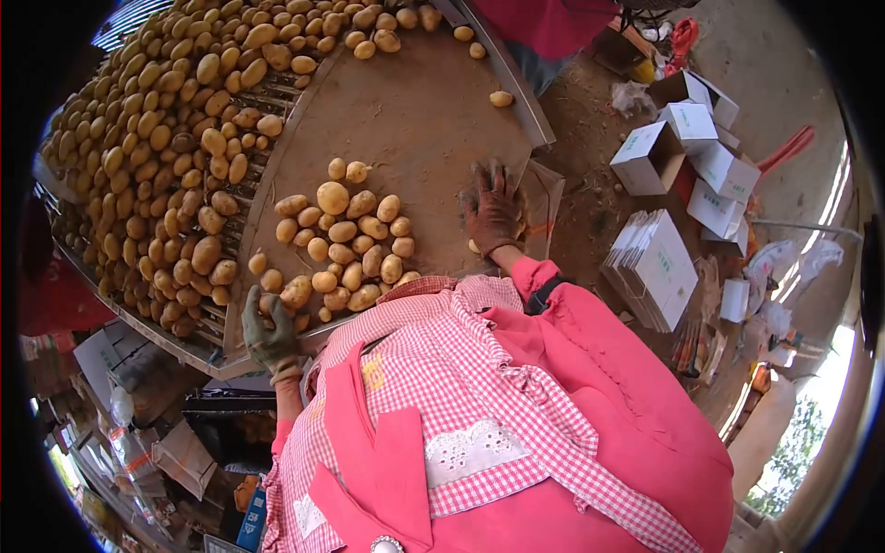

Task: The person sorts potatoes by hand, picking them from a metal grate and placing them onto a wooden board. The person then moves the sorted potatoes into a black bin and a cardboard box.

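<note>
My left hand (268, 334), in a grey-green glove, is at the near left edge of the sorting table (406, 111). Its fingers are apart, beside a few potatoes (296, 292) at the near side of a loose group. My right hand (491, 208), in a reddish-brown glove, lies with spread fingers by the table's right edge. Potatoes partly show beside and beneath its palm, close to a plastic-lined opening (544, 207). Between the hands, several potatoes (342, 231) of mixed sizes lie on the dusty brown surface.
A big heap of potatoes (138, 147) covers the slatted rack at left. A raised metal rim (512, 69) borders the table's far right. White cartons (650, 157) and a stack of flattened boxes (650, 267) are on the floor at right. Another person's pink clothing (544, 23) shows beyond.
</note>
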{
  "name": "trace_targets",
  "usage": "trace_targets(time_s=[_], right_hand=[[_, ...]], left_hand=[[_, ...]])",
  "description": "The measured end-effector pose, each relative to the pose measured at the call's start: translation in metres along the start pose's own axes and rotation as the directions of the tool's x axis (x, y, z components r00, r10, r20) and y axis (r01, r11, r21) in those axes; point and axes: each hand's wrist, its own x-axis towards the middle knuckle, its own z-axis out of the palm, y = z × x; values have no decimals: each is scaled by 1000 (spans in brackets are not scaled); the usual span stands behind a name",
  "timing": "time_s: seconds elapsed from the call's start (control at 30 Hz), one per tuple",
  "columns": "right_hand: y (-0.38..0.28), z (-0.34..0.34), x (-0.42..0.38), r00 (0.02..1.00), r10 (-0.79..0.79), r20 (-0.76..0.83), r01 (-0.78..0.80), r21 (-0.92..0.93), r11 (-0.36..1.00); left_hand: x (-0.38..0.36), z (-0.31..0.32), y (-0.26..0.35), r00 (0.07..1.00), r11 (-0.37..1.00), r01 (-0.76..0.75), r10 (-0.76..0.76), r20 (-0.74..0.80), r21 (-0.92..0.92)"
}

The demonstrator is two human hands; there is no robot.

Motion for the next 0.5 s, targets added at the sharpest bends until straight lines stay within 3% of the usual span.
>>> trace_targets(time_s=[0.1, 0.13, 0.23, 0.33, 0.4, 0.5], right_hand=[[2, 16, 8, 998, 24, -51, -13, 195, 981], [6, 12, 5, 994, 88, -59, -74, 209, 975], [-9, 1, 13, 990, 127, -64, -116, 158, 981], [-11, -7, 13, 984, 178, -29, -171, 159, 972], [-11, -2, 15, 976, 157, -148, -125, 206, 971], [-9, 2, 15, 974, 185, -129, -137, 311, 940]], left_hand=[[5, -4, 14, 992, 994, 95, -99, 73, 62], [9, -1, 20, 994, 998, 35, -41, 104, 54], [3, 1, 13, 985, 992, 122, -119, 123, -22], [4, -1, 15, 981, 998, 55, -56, 184, 12], [6, 3, 6, 974, 996, -41, 22, 227, 77], [6, 7, -2, 960, 998, -21, 2, 280, 65]])
